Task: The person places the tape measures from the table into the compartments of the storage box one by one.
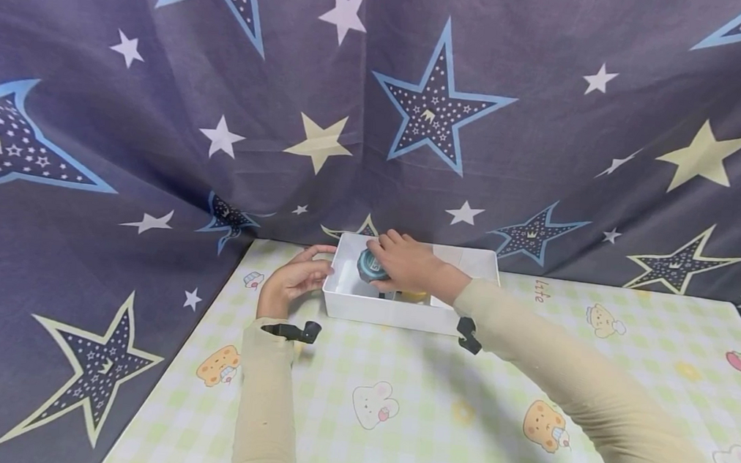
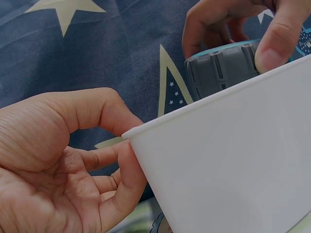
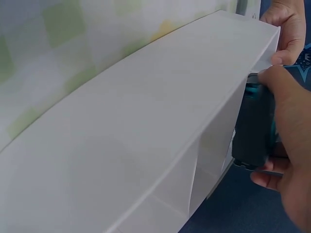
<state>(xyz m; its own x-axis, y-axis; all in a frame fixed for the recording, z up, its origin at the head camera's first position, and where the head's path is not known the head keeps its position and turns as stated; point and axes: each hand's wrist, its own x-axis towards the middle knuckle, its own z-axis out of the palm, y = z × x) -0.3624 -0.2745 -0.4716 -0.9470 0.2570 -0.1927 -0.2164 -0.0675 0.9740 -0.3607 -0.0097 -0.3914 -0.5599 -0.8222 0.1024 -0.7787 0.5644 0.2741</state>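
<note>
A white box (image 1: 377,311) with inner dividers stands against the curtain at the back of the table. My right hand (image 1: 407,263) grips a teal and dark grey tape measure (image 1: 370,267) over the box's left compartment. In the right wrist view the tape measure (image 3: 253,126) sits between thumb and fingers, at the box's rim. My left hand (image 1: 293,281) holds the box's left end, its curled fingers at the rim corner in the left wrist view. Something yellow (image 1: 413,295) lies in the box beneath my right hand, mostly hidden.
A pale green and white checked cloth (image 1: 421,412) with cartoon prints covers the table. Dark star-patterned curtain (image 1: 400,190) hangs right behind the box and down the left side. Small black wrist cameras (image 1: 311,331) sit on both sleeves.
</note>
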